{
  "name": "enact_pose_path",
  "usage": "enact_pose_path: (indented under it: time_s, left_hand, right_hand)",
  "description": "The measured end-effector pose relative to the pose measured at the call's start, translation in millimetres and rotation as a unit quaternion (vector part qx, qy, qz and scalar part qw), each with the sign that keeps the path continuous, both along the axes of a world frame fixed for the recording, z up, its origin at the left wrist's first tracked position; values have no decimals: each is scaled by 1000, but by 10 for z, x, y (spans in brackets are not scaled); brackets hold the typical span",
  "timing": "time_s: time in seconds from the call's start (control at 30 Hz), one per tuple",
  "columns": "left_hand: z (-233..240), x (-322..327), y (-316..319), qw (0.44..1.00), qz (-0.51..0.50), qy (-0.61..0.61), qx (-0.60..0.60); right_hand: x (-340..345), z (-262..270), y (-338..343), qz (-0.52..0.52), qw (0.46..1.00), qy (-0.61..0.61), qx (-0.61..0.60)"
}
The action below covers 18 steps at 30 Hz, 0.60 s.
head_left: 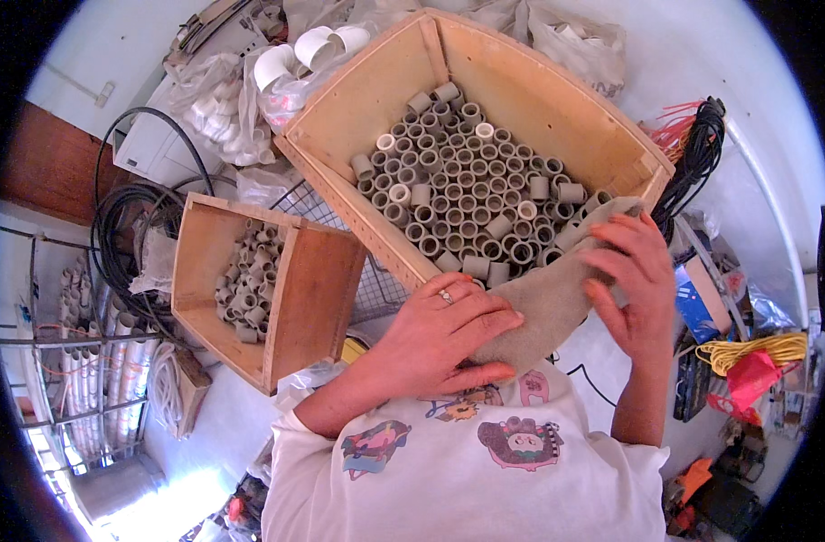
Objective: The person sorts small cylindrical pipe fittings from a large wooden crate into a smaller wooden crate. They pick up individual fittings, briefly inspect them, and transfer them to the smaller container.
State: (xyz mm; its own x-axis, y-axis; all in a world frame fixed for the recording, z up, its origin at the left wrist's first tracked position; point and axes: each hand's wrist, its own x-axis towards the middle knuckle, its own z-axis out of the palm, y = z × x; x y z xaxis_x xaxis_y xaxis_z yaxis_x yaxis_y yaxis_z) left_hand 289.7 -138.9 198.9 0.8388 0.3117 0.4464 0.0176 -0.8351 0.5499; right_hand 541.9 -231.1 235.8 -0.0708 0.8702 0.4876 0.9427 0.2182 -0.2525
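A large wooden box (541, 74) stands before me, holding many short grey plastic pipe couplings (463, 176) and a few whiter ones. Most of the couplings stand on end, packed close together; some lie on their sides. Grey-brown cloth (544, 311) is draped along the box's near edge and hides that rim. My left hand (446, 339), with a ring on one finger, holds the cloth near its left end, thumb below and fingers over it. Blurred, my right hand (626, 284) is at the cloth's right end, fingers apart, some fingertips against the fabric.
Left of the large box is a smaller wooden box (317, 291) with jumbled grey couplings (250, 284). White pipe elbows (277, 66) and bagged fittings lie behind. Black cable coils (131, 230) and a pipe rack (101, 366) stand left. Black cable (697, 156) and yellow rope (751, 352) are right.
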Motion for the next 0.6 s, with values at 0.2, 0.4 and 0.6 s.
enact_pose_path:
  time_s: [0.2, 0.4, 0.6]
  left_hand:
    - [-10, -19, 25, 1000, -8, 21, -14]
    - [-18, -17, 39, 999, -15, 33, -9]
    - [15, -14, 41, 999, -23, 45, -4]
  right_hand:
    - [173, -153, 121, -36, 998, -46, 18]
    - [265, 161, 373, -145, 979, -113, 93]
    - [-220, 838, 877, 62, 985, -41, 157]
